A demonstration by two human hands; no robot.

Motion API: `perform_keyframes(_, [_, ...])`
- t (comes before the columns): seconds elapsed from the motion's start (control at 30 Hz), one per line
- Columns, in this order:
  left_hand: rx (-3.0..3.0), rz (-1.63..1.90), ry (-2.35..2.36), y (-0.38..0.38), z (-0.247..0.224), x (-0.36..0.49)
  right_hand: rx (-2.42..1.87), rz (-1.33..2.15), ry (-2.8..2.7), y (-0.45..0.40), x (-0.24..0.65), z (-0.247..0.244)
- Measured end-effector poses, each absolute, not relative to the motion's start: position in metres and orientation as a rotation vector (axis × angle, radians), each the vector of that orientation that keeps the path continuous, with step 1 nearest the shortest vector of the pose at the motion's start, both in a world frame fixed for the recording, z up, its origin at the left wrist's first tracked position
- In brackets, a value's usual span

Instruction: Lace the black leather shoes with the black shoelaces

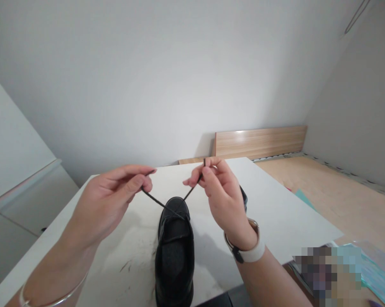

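Note:
A black lace-up shoe [175, 256] stands on the white table [128, 238], its toe pointing away from me. Above and left of the toe, my left hand [112, 196] pinches one end of the black shoelace [156, 199] between thumb and fingers. My right hand [222, 192], up and to the right, is closed on the other lace end, whose tip pokes up past the fingers. Both lace ends run taut down to the shoe and cross over its front. Partly hidden behind my right hand is another black object [244, 198], perhaps a second shoe.
A wooden bed frame with a headboard [259, 143] lies beyond the table on the right. At the lower right are teal packaging [376, 270] and a blurred patch. A dark flat object [222, 300] sits at the near edge. White cabinets [16, 230] stand on the left.

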State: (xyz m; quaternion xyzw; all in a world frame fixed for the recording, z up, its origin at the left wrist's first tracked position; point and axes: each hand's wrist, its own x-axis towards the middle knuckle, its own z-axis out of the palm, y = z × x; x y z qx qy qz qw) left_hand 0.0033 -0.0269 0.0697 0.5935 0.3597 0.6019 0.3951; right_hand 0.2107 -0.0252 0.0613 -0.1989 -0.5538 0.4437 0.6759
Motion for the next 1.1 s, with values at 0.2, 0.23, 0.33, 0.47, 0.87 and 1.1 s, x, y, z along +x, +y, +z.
perform_keyframes(0.2, [1.070,1.583,0.750,-0.019,0.031,-0.047,-0.615,1.006,-0.902,-0.016,0.267,0.011])
perform_keyframes(0.23, [1.016,1.605,0.765,-0.018,0.022,-0.056,-0.655,0.951,-0.855,-0.015,0.277,0.001])
perform_keyframes(0.33, [0.948,1.687,0.876,-0.018,-0.002,-0.079,-0.759,0.829,-0.784,-0.014,0.302,-0.025])
perform_keyframes(0.47, [1.303,1.498,1.259,-0.028,-0.023,-0.086,-0.949,0.763,-1.068,-0.022,0.309,-0.042])
perform_keyframes(0.87, [2.295,0.838,1.213,-0.037,-0.036,-0.016,-1.138,0.680,-1.910,-0.050,0.252,-0.043])
perform_keyframes(1.1, [2.461,0.882,1.207,-0.042,-0.039,-0.007,-1.090,0.607,-1.946,-0.047,0.247,-0.043])
